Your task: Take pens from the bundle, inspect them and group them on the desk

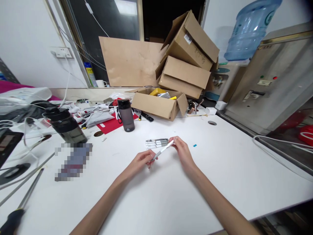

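Between my two hands a white and grey pen is held at a slant above the white table. My left hand pinches its lower grey end, and my right hand grips the upper white end with the fingertips. Just beyond lie several pens side by side in a row, white and grey with one darker at the back; my right fingers partly cover their right ends. A small blue scrap rests to the right of my right hand.
A dark bottle and an open cardboard box stand behind the pens. To the left are another bottle, a blurred-out item, a screwdriver and cables. A metal dispenser stands at the right.
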The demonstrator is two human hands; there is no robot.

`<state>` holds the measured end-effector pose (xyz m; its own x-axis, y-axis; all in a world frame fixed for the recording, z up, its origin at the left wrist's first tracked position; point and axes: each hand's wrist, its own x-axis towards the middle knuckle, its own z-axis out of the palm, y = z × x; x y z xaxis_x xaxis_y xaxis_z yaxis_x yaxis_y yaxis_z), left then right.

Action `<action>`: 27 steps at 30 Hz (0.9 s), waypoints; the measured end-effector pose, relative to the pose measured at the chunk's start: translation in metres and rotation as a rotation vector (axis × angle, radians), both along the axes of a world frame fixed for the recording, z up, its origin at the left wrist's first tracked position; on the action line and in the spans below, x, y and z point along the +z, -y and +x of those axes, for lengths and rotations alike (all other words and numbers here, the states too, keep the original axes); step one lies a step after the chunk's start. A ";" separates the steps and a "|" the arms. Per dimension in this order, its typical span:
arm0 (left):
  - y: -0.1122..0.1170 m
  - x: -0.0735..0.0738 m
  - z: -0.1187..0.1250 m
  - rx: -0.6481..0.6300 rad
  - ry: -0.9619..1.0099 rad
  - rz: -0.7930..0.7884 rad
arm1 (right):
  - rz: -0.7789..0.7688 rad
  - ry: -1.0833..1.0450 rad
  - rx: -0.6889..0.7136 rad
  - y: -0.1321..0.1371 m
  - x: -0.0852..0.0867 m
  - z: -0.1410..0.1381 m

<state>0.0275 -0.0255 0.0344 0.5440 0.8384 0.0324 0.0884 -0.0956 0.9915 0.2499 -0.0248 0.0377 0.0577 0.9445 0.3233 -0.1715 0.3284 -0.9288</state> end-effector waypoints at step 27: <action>-0.002 -0.018 -0.009 0.000 -0.323 0.184 | -0.050 -0.826 0.265 0.000 0.028 0.029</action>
